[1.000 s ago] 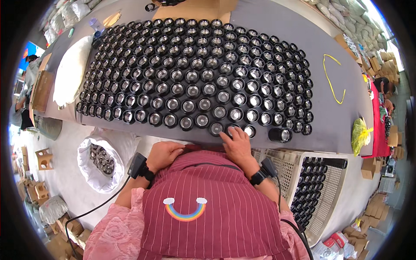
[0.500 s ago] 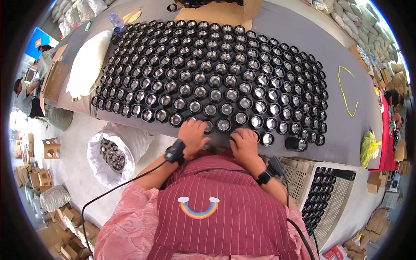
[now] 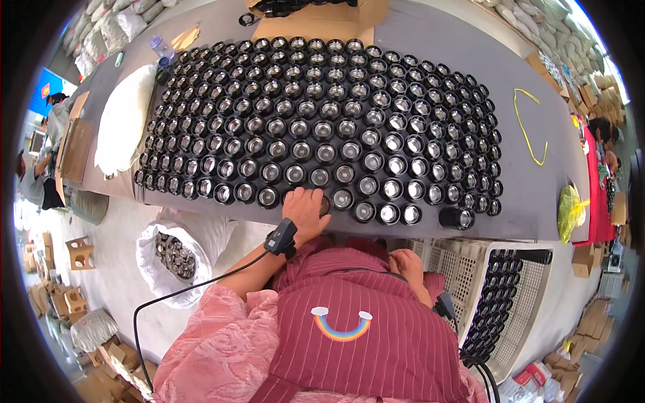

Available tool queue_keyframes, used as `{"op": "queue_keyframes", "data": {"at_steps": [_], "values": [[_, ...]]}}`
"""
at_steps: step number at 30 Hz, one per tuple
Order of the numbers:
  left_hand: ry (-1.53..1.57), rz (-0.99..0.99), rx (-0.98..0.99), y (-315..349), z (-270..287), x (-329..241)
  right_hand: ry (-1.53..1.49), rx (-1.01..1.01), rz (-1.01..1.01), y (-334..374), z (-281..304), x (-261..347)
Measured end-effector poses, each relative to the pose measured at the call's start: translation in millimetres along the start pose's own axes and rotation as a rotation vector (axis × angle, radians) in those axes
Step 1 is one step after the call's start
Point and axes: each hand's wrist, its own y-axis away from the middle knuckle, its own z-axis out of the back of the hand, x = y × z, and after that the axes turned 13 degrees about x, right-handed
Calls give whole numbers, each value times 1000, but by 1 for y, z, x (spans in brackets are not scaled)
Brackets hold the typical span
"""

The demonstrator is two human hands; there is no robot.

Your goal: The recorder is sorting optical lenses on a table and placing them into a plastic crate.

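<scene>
Left hand (image 3: 304, 213): fingers (image 3: 299, 195) bent over the front row; cannot tell whether they grip.
Cap (image 3: 325, 205): just right of those fingers, partly covered, near the counter (image 3: 531, 201) edge.
Right hand (image 3: 408, 264): right of them, below the edge, curled; contents not visible.
Edge risk: cap could fall if dragged toward the body.
Row risk: a sideways knuckle might jostle close-set neighbours (image 3: 343, 198).
Cap look: round, black rim, centre duller than neighbours' silvery ones.
</scene>
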Motion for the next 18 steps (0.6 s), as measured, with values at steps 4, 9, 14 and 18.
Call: {"op": "queue_keyframes", "data": {"at_steps": [4,9,14,18], "values": [[97,-113,-18,-20,-1,-13,-159,51,-140,7,5,6],[14,-94,119,-40,-35,-29,-222,95,-204,11,14,5],[40,-80,196,-43,-39,-27,-258,130,-336,20,21,3],[67,-52,156,-42,-29,-32,-209,87,-268,23,22,-8]]}}
